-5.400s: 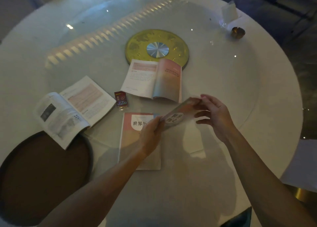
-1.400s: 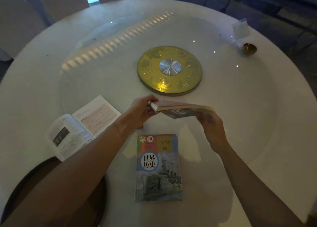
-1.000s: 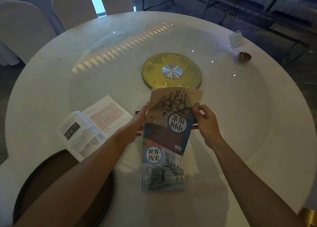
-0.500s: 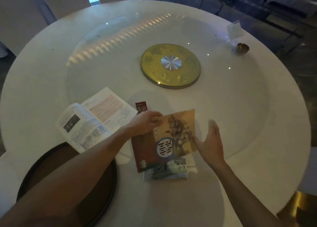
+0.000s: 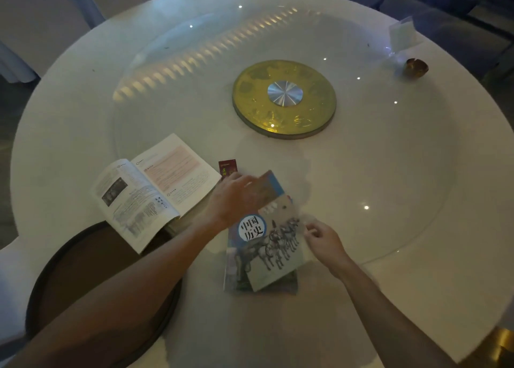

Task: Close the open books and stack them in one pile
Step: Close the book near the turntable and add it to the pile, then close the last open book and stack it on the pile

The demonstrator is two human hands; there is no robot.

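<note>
— The top book (image 5: 274,237) sits crooked on the lower book (image 5: 236,281) near the tabletop's (image 5: 389,200) front edge; left hand (image 5: 236,198) presses it, right hand (image 5: 324,238) pinches its edge.

— Might slide off, and the open book (image 5: 155,189) waits leftward.

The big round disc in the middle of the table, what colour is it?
The disc is gold with a silver centre; head view.

L hand (image 5: 236,198) palm-down, fingers spread, R hand (image 5: 324,239) fingers curled, both forearms extended fwd
</note>
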